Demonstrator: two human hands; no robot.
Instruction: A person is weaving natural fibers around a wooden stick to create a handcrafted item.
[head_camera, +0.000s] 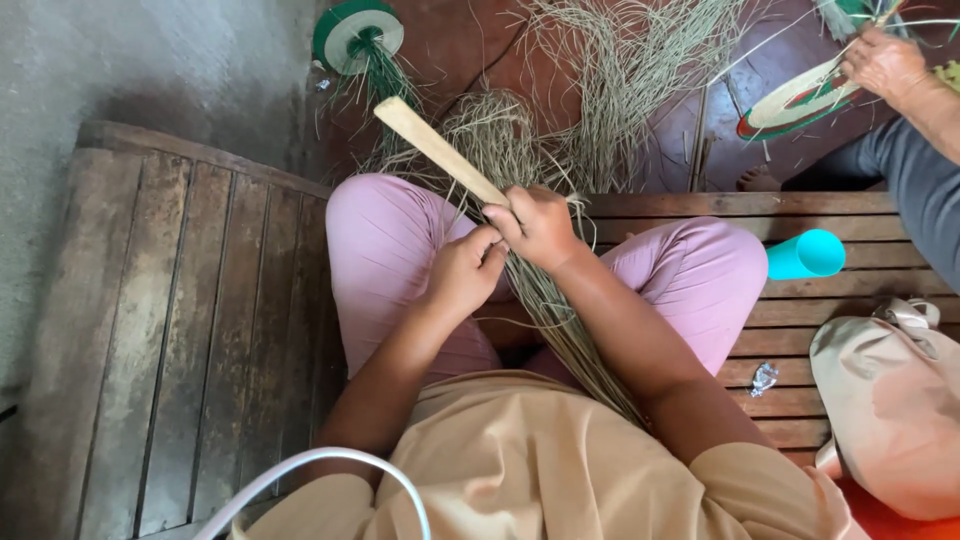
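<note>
Both grips closed: right hand (540, 225) clasps the wooden stick (440, 150) with the grass bundle (570, 330); left hand (462, 272) pinches strands (just below). Stick's long axis points up-left, away over the knees.

Home craft workshop: slatted wooden bench (180, 330) by a bare wall, dried grass fibres (620, 70) heaped on red floor, woven discs (355, 35) near the bench's far edge.

Hands (505, 250) gripping wooden stick (437, 150), grass bundle (560, 320)
</note>
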